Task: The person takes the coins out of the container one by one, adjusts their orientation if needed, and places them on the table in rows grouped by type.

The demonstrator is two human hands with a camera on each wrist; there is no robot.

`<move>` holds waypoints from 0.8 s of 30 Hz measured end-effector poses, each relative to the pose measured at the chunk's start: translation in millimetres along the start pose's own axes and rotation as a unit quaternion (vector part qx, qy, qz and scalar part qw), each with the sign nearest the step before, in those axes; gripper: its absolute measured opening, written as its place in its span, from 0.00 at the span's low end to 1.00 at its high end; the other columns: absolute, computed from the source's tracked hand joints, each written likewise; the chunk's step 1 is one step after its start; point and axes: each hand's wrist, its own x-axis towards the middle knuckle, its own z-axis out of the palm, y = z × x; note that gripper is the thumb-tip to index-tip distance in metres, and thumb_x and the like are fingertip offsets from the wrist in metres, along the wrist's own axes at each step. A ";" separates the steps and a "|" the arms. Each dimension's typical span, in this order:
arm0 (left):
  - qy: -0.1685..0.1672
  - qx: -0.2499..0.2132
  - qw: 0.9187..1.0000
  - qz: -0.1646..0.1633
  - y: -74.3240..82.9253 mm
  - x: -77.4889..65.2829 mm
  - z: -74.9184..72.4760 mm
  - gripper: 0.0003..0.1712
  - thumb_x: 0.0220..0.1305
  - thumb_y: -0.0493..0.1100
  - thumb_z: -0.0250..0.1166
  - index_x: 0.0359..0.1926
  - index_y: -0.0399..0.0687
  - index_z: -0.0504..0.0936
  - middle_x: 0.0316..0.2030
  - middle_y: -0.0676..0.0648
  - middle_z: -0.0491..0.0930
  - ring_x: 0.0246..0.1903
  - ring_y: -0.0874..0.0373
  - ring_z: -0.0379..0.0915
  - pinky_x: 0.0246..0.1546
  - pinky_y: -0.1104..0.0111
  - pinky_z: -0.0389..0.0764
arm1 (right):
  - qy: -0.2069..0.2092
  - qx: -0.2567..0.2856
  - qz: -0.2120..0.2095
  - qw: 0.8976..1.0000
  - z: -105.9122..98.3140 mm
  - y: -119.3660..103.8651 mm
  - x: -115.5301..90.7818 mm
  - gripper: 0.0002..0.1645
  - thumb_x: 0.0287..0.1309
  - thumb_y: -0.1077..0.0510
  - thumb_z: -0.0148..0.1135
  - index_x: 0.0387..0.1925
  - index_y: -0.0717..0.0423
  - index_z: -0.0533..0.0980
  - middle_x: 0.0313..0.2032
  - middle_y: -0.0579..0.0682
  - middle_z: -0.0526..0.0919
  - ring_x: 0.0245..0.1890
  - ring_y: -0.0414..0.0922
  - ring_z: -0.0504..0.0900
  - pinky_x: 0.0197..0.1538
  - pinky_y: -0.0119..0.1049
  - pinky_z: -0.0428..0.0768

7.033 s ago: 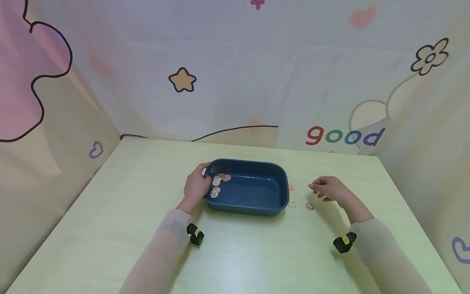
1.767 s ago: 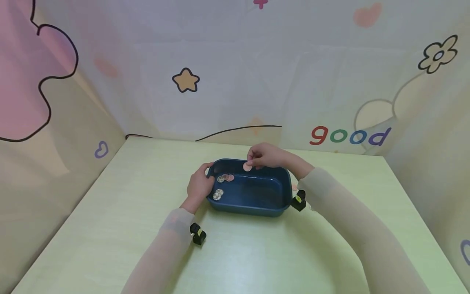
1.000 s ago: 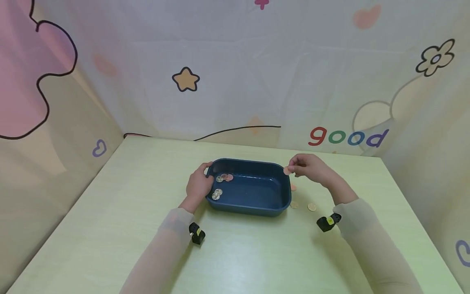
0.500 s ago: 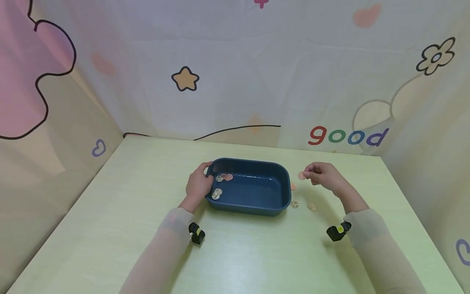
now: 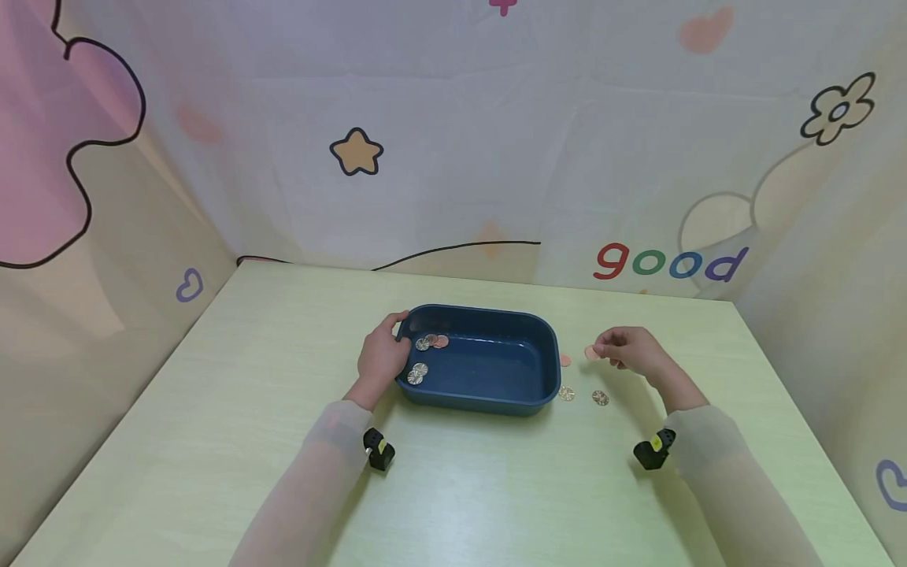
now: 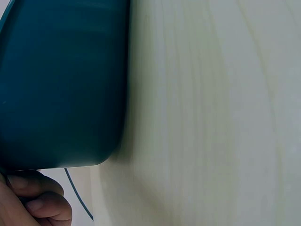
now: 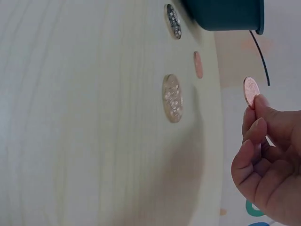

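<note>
A dark blue rectangular basin (image 5: 482, 405) stands on the table. My left hand (image 5: 383, 358) grips its left end, with the thumb over the rim; in the left wrist view curled fingers (image 6: 49, 205) show beside the basin's end. Inside, near that end, lie a pinkish coin (image 5: 442, 341) and several others, some silvery (image 5: 416, 378). To the basin's right, my right hand (image 5: 633, 350) pinches a copper-pink coin (image 7: 251, 90) between thumb and fingers, above the table. Below it on the table are another pink coin (image 7: 198, 65) and two patterned metallic coins, one nearer the hand (image 7: 172, 99) and one nearer the basin (image 7: 173, 21).
The pale wood-grain table (image 5: 453, 496) stretches in front of the basin and to both sides. A printed cloth (image 5: 453, 157) closes off the back and sides. A small black camera (image 5: 379, 450) sits on the left wrist, another (image 5: 653, 449) on the right.
With the pinched pink coin, the right hand has moved from over the basin out to its right, and down. Fewer pink coins lie in the basin than seven seconds ago. The left hand keeps its hold.
</note>
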 end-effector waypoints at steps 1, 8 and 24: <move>0.000 0.000 1.000 -0.001 0.1 0.0 0.0 0.33 0.66 0.37 0.55 0.72 0.54 0.73 0.15 0.54 0.61 0.17 0.61 0.59 0.18 0.70 0.55 | 0.000 0.000 0.003 1.000 0.4 1.5 0.7 0.18 0.72 0.57 0.59 0.51 0.71 0.76 0.33 0.49 0.76 0.33 0.44 0.72 0.37 0.31 0.75; -0.001 -0.001 1.000 -0.004 1.0 -0.3 -0.7 0.33 0.65 0.37 0.55 0.72 0.54 0.73 0.15 0.54 0.61 0.17 0.61 0.59 0.18 0.70 0.56 | 0.000 0.005 0.037 0.999 2.6 11.7 6.5 0.16 0.73 0.60 0.57 0.52 0.70 0.76 0.33 0.47 0.77 0.33 0.44 0.72 0.37 0.31 0.74; -0.003 -0.001 1.000 -0.009 1.3 -0.8 -1.3 0.33 0.66 0.37 0.55 0.72 0.55 0.73 0.15 0.54 0.61 0.17 0.60 0.60 0.18 0.70 0.56 | 0.005 -0.055 0.062 0.997 11.2 16.5 17.5 0.16 0.71 0.60 0.58 0.49 0.71 0.79 0.35 0.53 0.79 0.35 0.45 0.73 0.38 0.32 0.72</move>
